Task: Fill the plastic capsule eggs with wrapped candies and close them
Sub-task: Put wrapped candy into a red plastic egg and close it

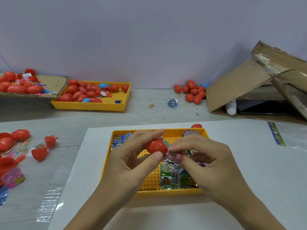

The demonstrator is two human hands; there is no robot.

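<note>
A yellow perforated plastic tray (201, 132) holds crinkly wrapped candies (172, 177). Above it, the left hand (132, 156) grips a smooth red egg half (156, 146); the right hand (204, 156) pinches a pink candy (174, 156) at its rim.

Grey table (149, 114): two yellow trays (90, 106), white sheet (249, 163), loose red eggs (192, 92), cardboard box (249, 83).

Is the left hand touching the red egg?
Touching. The head view shows the left hand pinching the red egg, thumb below and fingers on top.
</note>
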